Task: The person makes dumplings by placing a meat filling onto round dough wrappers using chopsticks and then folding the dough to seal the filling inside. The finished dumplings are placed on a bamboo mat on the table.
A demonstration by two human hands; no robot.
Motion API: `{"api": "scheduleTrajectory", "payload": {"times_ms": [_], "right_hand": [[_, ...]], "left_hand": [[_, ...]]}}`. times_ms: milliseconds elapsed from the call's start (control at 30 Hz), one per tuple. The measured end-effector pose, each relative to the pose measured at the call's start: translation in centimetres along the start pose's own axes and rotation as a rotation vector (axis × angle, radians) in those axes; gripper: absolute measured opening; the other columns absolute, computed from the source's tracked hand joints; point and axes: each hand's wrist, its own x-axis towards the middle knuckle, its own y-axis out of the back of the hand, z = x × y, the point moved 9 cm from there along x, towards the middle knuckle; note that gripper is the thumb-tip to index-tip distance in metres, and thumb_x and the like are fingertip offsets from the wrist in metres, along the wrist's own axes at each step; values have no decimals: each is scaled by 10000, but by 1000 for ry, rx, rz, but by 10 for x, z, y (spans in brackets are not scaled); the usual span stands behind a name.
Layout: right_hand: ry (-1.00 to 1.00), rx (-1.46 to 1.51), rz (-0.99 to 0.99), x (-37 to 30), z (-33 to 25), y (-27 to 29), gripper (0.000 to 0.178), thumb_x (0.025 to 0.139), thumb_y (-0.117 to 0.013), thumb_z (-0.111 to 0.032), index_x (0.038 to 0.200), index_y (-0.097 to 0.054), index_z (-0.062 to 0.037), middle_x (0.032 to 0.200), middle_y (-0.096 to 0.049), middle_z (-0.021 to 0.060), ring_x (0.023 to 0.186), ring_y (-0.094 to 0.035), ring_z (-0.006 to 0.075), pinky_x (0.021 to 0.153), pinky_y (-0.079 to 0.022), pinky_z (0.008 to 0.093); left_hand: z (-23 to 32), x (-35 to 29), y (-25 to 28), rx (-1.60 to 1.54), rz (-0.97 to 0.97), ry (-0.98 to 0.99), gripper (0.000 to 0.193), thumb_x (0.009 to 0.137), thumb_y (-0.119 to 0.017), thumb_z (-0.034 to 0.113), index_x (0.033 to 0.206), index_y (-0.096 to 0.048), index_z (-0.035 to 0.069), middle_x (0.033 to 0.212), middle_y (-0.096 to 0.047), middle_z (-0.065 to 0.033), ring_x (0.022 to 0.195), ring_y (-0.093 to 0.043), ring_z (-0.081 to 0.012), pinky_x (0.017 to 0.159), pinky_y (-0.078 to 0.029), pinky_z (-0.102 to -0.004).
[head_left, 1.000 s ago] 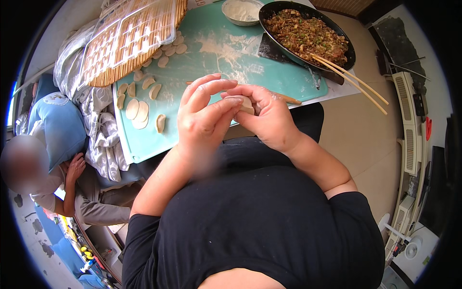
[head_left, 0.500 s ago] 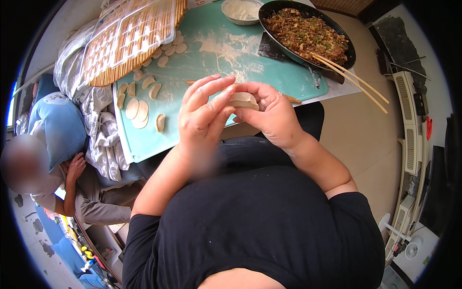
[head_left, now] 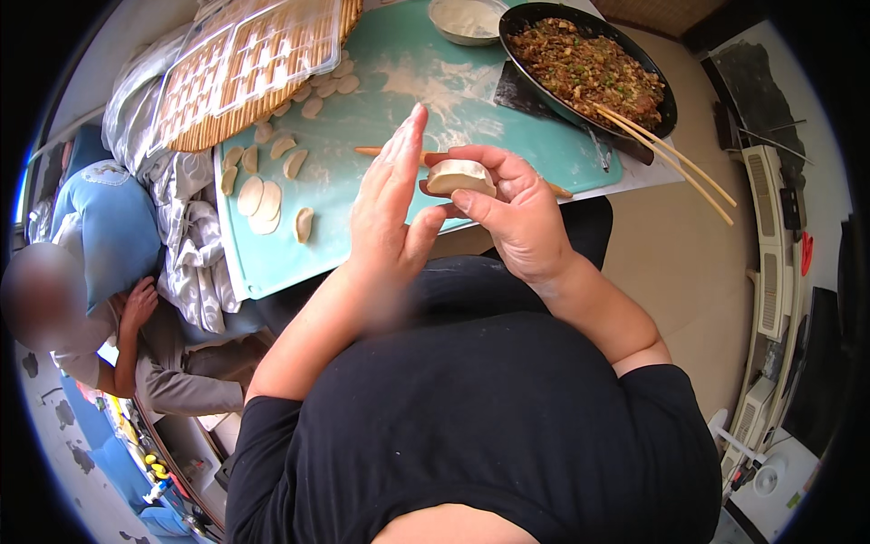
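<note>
Between the thumb and fingers of my right hand (head_left: 521, 213) is a pale, half-moon dumpling (head_left: 460, 178), held over the near edge of the table. My left hand (head_left: 388, 195) is upright just left of it, fingers stretched out and thumb apart, holding nothing. Behind my hands a wooden rolling pin (head_left: 370, 150) lies on the floury green mat (head_left: 340, 204), partly hidden by them. To the left on the mat are several finished dumplings (head_left: 303, 224) and a small overlapping stack of round wrappers (head_left: 260, 205).
At the back right stands a black pan (head_left: 669, 116) of chopped filling (head_left: 589, 68), with chopsticks (head_left: 671, 163) across its rim. A bowl of flour (head_left: 467, 18) is behind. Clear plastic trays (head_left: 272, 59) rest on a woven mat (head_left: 195, 140). A person (head_left: 136, 308) sits at left.
My left hand has come away from the dumpling, its fingers straightening. The dumpling stays in my right hand and now shows more fully.
</note>
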Motion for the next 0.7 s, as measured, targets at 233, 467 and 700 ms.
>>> {"api": "scheduleTrajectory", "payload": {"times_ms": [233, 467, 700], "right_hand": [[-43, 44, -42, 2, 8, -8, 354, 855, -553, 11, 1201, -477, 18, 1082, -591, 82, 969, -578, 126, 859, -484, 281], [-142, -55, -47, 5, 9, -9, 352, 881, -526, -52, 1219, -465, 24, 1125, -567, 91, 1013, -553, 130, 869, -466, 275], [45, -536, 0, 5, -12, -9, 263, 909, -512, -155, 1106, -522, 20, 997, -603, 108, 872, -590, 176, 742, -474, 308]], "left_hand": [[-1, -3, 1, 374, -73, -102, 364, 842, -510, 57, 1201, -526, 2, 1291, -489, -178, 1197, -472, -326, 986, -348, -418], [-19, -2, 0, -188, -80, 179, 511, 767, -663, 55, 1249, -497, 27, 1306, -481, -157, 1167, -502, -301, 940, -414, -360], [-47, -18, -1, -374, -88, 261, 427, 720, -705, -24, 1123, -576, 31, 1121, -618, -119, 1016, -605, -198, 845, -488, -296]]}}
